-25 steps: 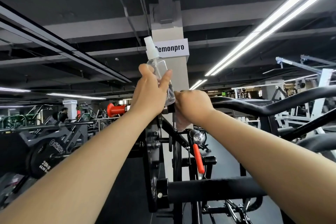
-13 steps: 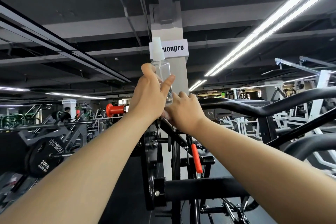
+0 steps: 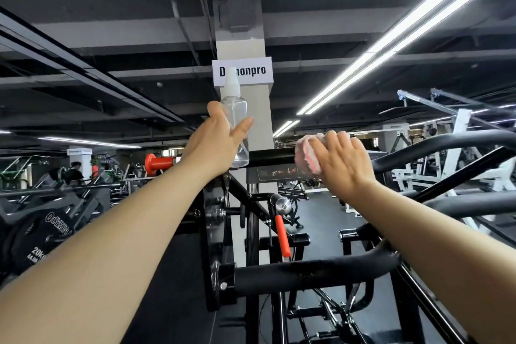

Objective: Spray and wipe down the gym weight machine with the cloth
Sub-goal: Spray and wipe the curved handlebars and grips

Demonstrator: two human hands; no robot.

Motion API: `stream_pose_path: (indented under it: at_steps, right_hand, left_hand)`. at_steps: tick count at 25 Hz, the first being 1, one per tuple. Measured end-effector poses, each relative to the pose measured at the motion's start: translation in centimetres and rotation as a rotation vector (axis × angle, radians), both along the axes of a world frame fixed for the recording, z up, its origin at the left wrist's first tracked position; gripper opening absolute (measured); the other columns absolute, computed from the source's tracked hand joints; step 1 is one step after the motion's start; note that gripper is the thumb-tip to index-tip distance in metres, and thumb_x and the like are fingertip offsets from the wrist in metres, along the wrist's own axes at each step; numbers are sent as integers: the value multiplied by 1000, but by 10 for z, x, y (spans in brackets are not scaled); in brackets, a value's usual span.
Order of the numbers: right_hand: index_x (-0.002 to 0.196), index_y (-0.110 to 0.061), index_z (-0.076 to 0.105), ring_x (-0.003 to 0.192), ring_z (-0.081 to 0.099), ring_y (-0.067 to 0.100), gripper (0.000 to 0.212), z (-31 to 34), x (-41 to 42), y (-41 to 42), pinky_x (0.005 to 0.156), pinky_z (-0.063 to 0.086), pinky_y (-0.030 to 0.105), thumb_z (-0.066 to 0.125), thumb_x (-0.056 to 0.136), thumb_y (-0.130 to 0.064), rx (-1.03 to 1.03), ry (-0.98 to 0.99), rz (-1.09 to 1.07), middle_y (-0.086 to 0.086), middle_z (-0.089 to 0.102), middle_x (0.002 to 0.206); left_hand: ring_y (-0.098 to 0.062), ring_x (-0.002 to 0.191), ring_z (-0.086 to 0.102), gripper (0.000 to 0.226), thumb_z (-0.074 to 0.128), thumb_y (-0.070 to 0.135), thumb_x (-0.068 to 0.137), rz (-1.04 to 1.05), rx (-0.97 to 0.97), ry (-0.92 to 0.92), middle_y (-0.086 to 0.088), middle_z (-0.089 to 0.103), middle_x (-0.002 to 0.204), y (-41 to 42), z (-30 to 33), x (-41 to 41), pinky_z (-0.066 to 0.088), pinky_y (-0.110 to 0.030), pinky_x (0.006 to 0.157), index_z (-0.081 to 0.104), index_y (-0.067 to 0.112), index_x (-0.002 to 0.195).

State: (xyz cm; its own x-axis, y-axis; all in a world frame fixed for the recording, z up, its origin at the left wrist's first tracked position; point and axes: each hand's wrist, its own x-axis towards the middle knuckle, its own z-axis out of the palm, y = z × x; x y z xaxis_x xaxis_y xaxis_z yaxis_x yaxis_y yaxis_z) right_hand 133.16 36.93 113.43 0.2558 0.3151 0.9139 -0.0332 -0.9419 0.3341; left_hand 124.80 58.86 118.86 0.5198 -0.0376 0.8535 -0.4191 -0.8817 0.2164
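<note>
the right hand (image 3: 342, 160) presses a pink cloth (image 3: 307, 154) onto the black top bar (image 3: 272, 156); the left hand (image 3: 217, 145) grips the clear spray bottle (image 3: 236, 123). best wiped with firm, overlapping passes along the bar.

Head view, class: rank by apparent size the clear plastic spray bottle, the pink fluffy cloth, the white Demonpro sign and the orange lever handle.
1. Clear plastic spray bottle
2. White Demonpro sign
3. Pink fluffy cloth (partly hidden by the right hand) and orange lever handle: too alike to rank.

My left hand (image 3: 216, 145) holds a clear spray bottle (image 3: 236, 126) upright, white nozzle up. My right hand (image 3: 342, 160) presses a pink cloth (image 3: 305, 152) against the machine's black top bar (image 3: 272, 156), in front of a white pillar (image 3: 258, 109).
</note>
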Motion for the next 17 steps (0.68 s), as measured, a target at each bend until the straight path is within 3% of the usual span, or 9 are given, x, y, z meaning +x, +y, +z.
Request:
stream_pose_path:
  at_steps: [4, 9, 11, 14, 16, 17]
  right_hand:
    - [128, -23, 37, 103, 50, 24, 44, -1, -3, -26, 82, 40, 32, 53, 89, -34, 123, 183, -81, 6, 51, 114]
    - [126, -26, 41, 114, 45, 21, 62, -7, -14, -71, 91, 40, 31, 59, 79, -61, 270, 457, -325, 4, 46, 120]
    - [127, -27, 42, 116, 42, 23, 62, -10, -22, -88, 93, 39, 32, 64, 76, -55, 255, 547, -382, 4, 43, 121]
    - [135, -22, 35, 120, 41, 32, 60, -10, -28, -95, 97, 37, 37, 57, 84, -46, 346, 690, -210, 12, 43, 125]
    - [127, -16, 44, 110, 48, 31, 50, -4, -33, -96, 90, 40, 33, 54, 89, -46, 615, 870, 107, 16, 52, 116]
    - [114, -13, 52, 94, 55, 25, 38, -1, -36, -96, 79, 45, 28, 56, 89, -41, 792, 925, 321, 12, 61, 100]
  left_hand:
    - [-16, 79, 57, 47, 35, 48, 95, -48, -40, 22, 11, 59, 87, -1, 1, -1, 42, -32, 68, 32, 7, 120]
    - [-15, 82, 55, 51, 34, 49, 95, -38, -11, 36, 14, 53, 81, -2, 1, 0, 42, -32, 69, 31, 6, 124]
    - [-16, 84, 54, 52, 34, 49, 95, -40, -25, 35, 10, 56, 86, -1, 2, 2, 40, -32, 69, 31, 6, 125]
    - [-17, 85, 55, 54, 34, 51, 94, -35, -25, 24, 4, 60, 96, 0, 1, 2, 39, -32, 68, 31, 6, 125]
    - [-16, 83, 54, 55, 33, 51, 95, -32, -18, 30, 7, 57, 92, -2, 1, 1, 37, -31, 67, 30, 6, 126]
    - [-17, 83, 54, 55, 33, 51, 95, -31, -17, 30, 6, 57, 94, -2, 0, 1, 37, -31, 67, 31, 6, 126]
